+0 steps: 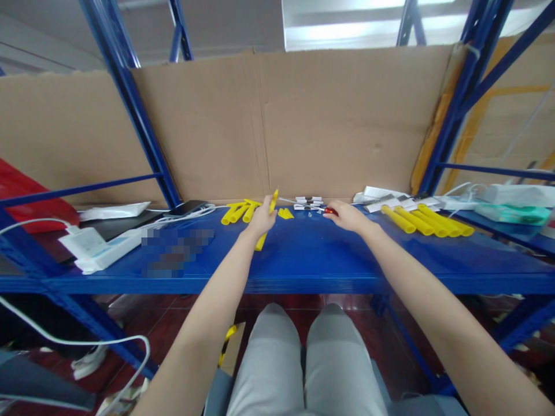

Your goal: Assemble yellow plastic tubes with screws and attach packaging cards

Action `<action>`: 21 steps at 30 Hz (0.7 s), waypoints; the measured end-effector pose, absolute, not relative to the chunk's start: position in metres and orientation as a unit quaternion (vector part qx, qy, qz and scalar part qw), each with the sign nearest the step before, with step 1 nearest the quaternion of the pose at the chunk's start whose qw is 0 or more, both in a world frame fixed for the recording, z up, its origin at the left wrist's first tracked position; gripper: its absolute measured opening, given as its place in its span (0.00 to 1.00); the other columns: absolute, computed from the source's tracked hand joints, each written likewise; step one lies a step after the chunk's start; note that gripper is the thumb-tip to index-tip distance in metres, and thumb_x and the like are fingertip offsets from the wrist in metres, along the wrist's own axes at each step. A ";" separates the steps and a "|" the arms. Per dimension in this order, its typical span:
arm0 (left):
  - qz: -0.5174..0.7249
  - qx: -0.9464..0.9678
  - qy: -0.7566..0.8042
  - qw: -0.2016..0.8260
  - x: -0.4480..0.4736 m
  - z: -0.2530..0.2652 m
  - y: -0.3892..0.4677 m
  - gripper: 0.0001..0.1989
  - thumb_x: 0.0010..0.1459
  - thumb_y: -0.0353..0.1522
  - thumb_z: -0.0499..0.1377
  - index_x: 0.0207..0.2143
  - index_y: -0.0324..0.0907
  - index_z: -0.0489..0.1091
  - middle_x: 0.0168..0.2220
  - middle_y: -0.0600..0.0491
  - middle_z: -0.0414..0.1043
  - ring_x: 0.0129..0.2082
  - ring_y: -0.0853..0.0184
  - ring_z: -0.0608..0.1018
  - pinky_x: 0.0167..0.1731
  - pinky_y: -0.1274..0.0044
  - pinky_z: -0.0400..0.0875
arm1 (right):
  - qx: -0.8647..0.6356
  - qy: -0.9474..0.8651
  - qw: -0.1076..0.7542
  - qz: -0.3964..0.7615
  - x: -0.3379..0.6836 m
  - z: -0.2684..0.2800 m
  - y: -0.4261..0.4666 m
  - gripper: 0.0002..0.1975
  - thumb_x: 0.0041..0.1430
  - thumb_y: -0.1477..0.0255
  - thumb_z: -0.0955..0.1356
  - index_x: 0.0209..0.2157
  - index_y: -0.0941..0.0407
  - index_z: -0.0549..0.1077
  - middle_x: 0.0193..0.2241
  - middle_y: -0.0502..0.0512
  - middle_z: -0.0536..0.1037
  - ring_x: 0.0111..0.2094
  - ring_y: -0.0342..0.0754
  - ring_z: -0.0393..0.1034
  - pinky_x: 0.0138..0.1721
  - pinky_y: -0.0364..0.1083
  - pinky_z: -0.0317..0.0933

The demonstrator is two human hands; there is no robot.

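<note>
My left hand (262, 218) is closed round a yellow tube (259, 242), whose ends stick out above and below the fingers. My right hand (347, 215) is wrapped round the red handle of a thin tool (330, 211); a slim shaft seems to point left from it, its exact kind too small to make out. Small yellow pieces (285, 214) lie just right of my left hand. Between the hands, near the cardboard, are small black-and-white items (309, 200). Several yellow tubes (236, 214) lie left of my left hand.
Several yellow tubes with white ends (427, 222) lie side by side at the right. A white power strip (110, 251) with cables sits at the left on the blue shelf (316, 260). A cardboard panel (303, 127) stands behind, between blue metal posts (130, 104).
</note>
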State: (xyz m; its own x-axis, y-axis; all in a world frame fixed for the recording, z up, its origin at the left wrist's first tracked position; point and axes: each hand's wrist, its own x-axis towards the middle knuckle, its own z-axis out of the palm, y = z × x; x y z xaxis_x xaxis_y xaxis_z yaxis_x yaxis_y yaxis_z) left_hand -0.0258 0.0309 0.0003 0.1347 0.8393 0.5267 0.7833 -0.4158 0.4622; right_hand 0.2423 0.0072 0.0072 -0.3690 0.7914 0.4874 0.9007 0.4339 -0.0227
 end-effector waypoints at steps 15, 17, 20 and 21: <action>0.387 0.753 0.531 0.039 -0.026 0.000 0.030 0.23 0.57 0.28 0.54 0.56 0.43 0.59 0.47 0.46 0.73 0.46 0.58 0.76 0.48 0.67 0.69 | -0.529 -0.813 0.220 -0.105 0.245 0.009 0.007 0.10 0.64 0.68 0.62 0.36 0.59 0.71 0.39 0.64 0.78 0.42 0.52 0.72 0.40 0.45 0.60; 0.390 0.752 0.530 0.035 -0.026 0.000 0.030 0.23 0.56 0.28 0.54 0.56 0.43 0.59 0.48 0.46 0.73 0.48 0.58 0.76 0.48 0.68 0.68 | -0.543 -0.804 0.217 -0.111 0.245 0.008 0.006 0.09 0.63 0.67 0.63 0.37 0.58 0.71 0.38 0.63 0.78 0.40 0.53 0.72 0.37 0.44 0.59; 0.387 0.752 0.531 0.037 -0.027 0.001 0.030 0.23 0.56 0.28 0.54 0.56 0.44 0.59 0.48 0.46 0.73 0.48 0.59 0.76 0.49 0.68 0.68 | -0.574 -0.786 0.202 -0.109 0.244 0.008 0.005 0.11 0.62 0.65 0.64 0.40 0.57 0.69 0.36 0.62 0.79 0.37 0.53 0.73 0.33 0.44 0.59; 0.385 0.753 0.532 0.038 -0.027 0.001 0.030 0.23 0.56 0.28 0.54 0.56 0.44 0.59 0.48 0.45 0.73 0.48 0.59 0.76 0.49 0.69 0.68 | -0.580 -0.783 0.199 -0.105 0.244 0.008 0.005 0.11 0.62 0.64 0.64 0.42 0.57 0.69 0.36 0.62 0.79 0.37 0.54 0.73 0.33 0.44 0.59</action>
State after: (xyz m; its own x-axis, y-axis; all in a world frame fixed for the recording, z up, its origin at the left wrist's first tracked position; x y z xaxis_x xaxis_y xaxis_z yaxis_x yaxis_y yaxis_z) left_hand -0.0268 0.0298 0.0006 0.1368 0.8303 0.5403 0.7720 -0.4311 0.4671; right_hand 0.2435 0.0047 0.0075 -0.2473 0.8667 0.4332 0.9501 0.3046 -0.0670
